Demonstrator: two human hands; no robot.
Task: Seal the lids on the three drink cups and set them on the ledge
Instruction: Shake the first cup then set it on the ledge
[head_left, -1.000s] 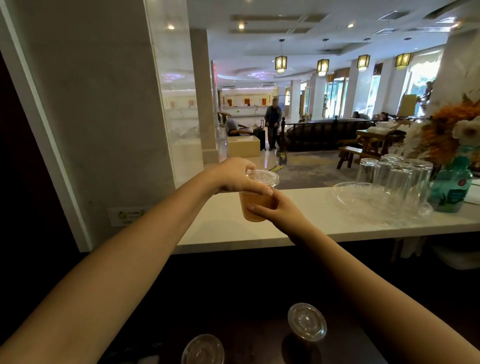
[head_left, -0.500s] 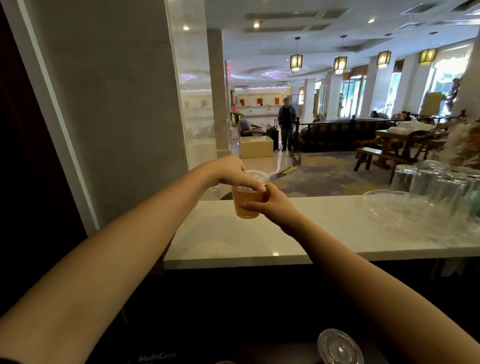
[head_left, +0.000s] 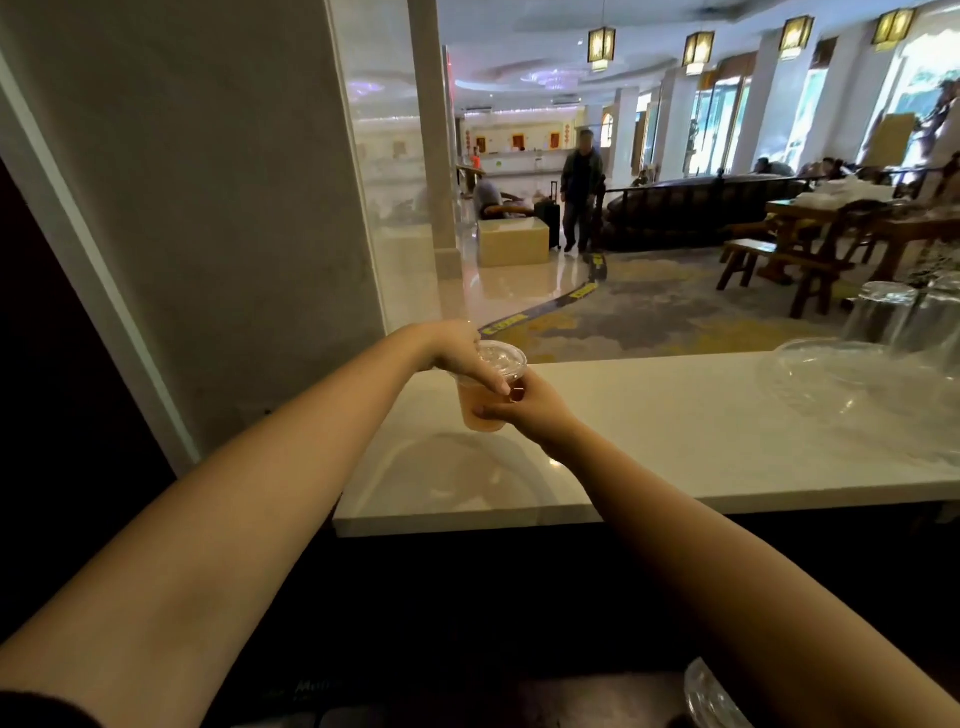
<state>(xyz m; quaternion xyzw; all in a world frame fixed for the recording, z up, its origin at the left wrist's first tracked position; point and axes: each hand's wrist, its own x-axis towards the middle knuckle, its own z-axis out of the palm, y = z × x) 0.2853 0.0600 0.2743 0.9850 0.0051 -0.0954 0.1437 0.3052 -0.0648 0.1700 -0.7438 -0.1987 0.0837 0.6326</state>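
A clear plastic drink cup (head_left: 480, 410) of amber liquid with a clear lid (head_left: 503, 357) is held over the far left part of the white ledge (head_left: 675, 447). My left hand (head_left: 457, 353) lies over the lid, fingers along its near rim. My right hand (head_left: 524, 405) wraps the cup's side from the right. I cannot tell whether the cup's base touches the ledge. The lidded top of a second cup (head_left: 711, 696) shows at the bottom edge, partly hidden by my right forearm.
Upturned glasses (head_left: 883, 317) and a clear glass dish (head_left: 831, 374) stand at the right of the ledge. A grey wall panel (head_left: 208, 208) rises at the left. Beyond the ledge lies a lobby with a standing person (head_left: 582, 197) and wooden furniture (head_left: 810, 260).
Both hands have carried the cup farther out over the ledge. The view has tilted up and left, so the lower cups and the green bottle have mostly left the frame.
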